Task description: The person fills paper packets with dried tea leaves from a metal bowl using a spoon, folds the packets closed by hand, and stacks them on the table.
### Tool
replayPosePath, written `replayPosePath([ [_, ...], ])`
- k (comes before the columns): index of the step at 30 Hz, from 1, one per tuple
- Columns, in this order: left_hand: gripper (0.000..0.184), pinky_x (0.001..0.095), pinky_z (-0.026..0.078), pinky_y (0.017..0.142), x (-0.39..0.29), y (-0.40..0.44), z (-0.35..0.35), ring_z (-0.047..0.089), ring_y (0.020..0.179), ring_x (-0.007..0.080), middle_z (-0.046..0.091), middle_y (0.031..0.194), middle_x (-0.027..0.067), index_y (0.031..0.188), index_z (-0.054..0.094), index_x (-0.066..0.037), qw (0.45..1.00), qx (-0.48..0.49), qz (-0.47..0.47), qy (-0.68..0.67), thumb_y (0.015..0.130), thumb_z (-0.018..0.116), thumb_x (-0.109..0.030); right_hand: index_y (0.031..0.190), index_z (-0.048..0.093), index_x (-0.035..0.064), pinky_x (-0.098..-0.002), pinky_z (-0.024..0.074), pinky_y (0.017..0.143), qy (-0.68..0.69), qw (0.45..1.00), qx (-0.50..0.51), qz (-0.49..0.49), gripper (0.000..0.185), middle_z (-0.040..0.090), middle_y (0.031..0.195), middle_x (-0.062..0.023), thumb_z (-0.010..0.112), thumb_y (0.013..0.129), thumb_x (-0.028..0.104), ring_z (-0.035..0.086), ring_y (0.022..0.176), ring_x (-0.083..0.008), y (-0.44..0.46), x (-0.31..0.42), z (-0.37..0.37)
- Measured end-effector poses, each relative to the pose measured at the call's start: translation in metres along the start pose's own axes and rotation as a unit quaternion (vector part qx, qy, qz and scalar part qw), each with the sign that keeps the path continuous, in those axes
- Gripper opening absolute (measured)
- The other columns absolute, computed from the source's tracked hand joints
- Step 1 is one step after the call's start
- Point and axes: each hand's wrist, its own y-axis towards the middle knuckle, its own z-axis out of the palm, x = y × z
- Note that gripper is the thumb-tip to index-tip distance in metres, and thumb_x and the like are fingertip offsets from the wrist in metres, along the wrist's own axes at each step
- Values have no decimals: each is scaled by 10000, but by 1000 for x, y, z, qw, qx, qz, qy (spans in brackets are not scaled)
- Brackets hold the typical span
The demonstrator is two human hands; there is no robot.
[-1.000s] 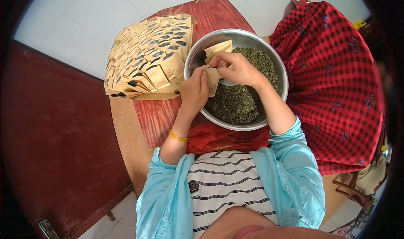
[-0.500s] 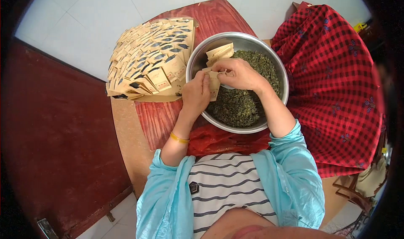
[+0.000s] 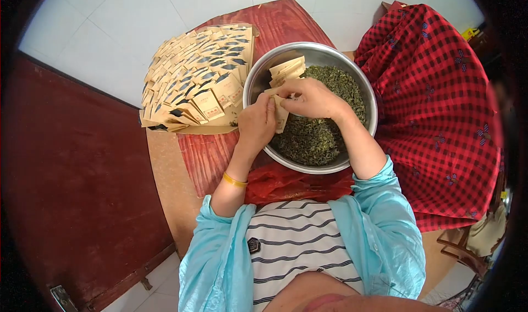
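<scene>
Over the left side of a steel basin, my left hand grips a small tan paper packet by its side, thumb on the front. My right hand pinches the packet's top edge with fingers and thumb. Part of a spoon-like metal thing shows beneath my right hand. Dried green leaves fill much of the basin. Several more paper packets lean against its far inner wall, just beyond my right hand.
Left of the basin, a tray holds dense rows of tan packets. Red plastic lies at the near table edge. A red-and-black checked cloth covers something at right. A dark red door stands at left.
The packet has turned slightly and looks narrower between my hands. My right fingers have shifted a little along its top. The whole view has tilted slightly.
</scene>
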Motion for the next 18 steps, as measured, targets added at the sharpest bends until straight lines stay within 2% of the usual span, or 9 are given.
replayPosePath([
  [3, 205, 483, 474, 629, 2, 0, 0, 627, 762, 423, 631, 782, 200, 1052, 586, -105, 999, 13, -38, -15, 1003, 468, -264, 888, 646, 31, -364, 487, 662, 17, 1000, -16, 9, 210, 619, 777, -161, 654, 809, 225, 618, 704, -277, 1, -3, -6],
  [5, 205, 484, 476, 634, 6, -1, 2, 628, 763, 423, 634, 793, 200, 1060, 587, -102, 1000, 11, -19, -12, 1004, 468, -260, 922, 666, 33, -341, 495, 647, -113, 992, 58, 5, 200, 640, 784, -131, 674, 810, 199, 623, 689, -226, -1, -2, -5],
  [8, 209, 479, 477, 636, 1, -2, -1, 630, 759, 420, 635, 801, 200, 1076, 587, -98, 1000, 9, -25, -17, 1005, 471, -255, 937, 673, 28, -337, 492, 631, -92, 990, 108, 20, 186, 651, 791, -119, 677, 818, 171, 621, 682, -213, 1, 8, -12],
  [11, 172, 523, 453, 584, 0, 0, 1, 612, 691, 437, 617, 724, 206, 997, 545, -85, 999, -29, 8, -29, 997, 450, -228, 913, 662, 17, -346, 487, 626, 14, 999, 1, 34, 167, 649, 765, -121, 674, 829, 161, 623, 675, -234, 2, 4, -8],
  [12, 172, 523, 453, 584, 0, 1, 1, 612, 691, 437, 617, 724, 206, 997, 545, -85, 999, -29, 8, -30, 997, 450, -228, 913, 662, 17, -346, 487, 626, 13, 999, 2, 34, 167, 649, 765, -121, 674, 829, 161, 623, 675, -234, 2, 2, -8],
  [14, 177, 522, 449, 582, 1, 1, 1, 609, 688, 438, 613, 727, 209, 979, 544, -83, 999, -26, -11, -33, 999, 453, -233, 934, 679, 69, -376, 515, 691, 61, 996, -42, 41, 179, 690, 849, -128, 664, 831, 215, 679, 799, -292, 4, 0, -8],
  [15, 177, 522, 449, 582, 1, 1, 1, 609, 688, 438, 613, 727, 209, 979, 544, -83, 999, -26, -10, -33, 999, 453, -233, 934, 679, 69, -376, 515, 691, 61, 996, -42, 41, 179, 690, 849, -128, 664, 831, 215, 679, 799, -292, 4, 0, -8],
  [17, 181, 516, 459, 590, 2, 1, 2, 613, 684, 436, 620, 732, 206, 993, 560, -87, 999, -25, -3, -31, 998, 455, -235, 964, 666, 31, -329, 494, 623, -63, 998, 3, 30, 172, 653, 738, -103, 685, 838, 146, 632, 670, -191, 2, -1, -7],
  [18, 181, 516, 459, 590, 2, 1, 2, 613, 684, 436, 620, 732, 206, 993, 560, -87, 999, -24, -3, -32, 998, 455, -235, 964, 666, 31, -329, 494, 623, -63, 998, 3, 31, 172, 653, 738, -103, 685, 838, 146, 632, 670, -191, 1, -3, -7],
])
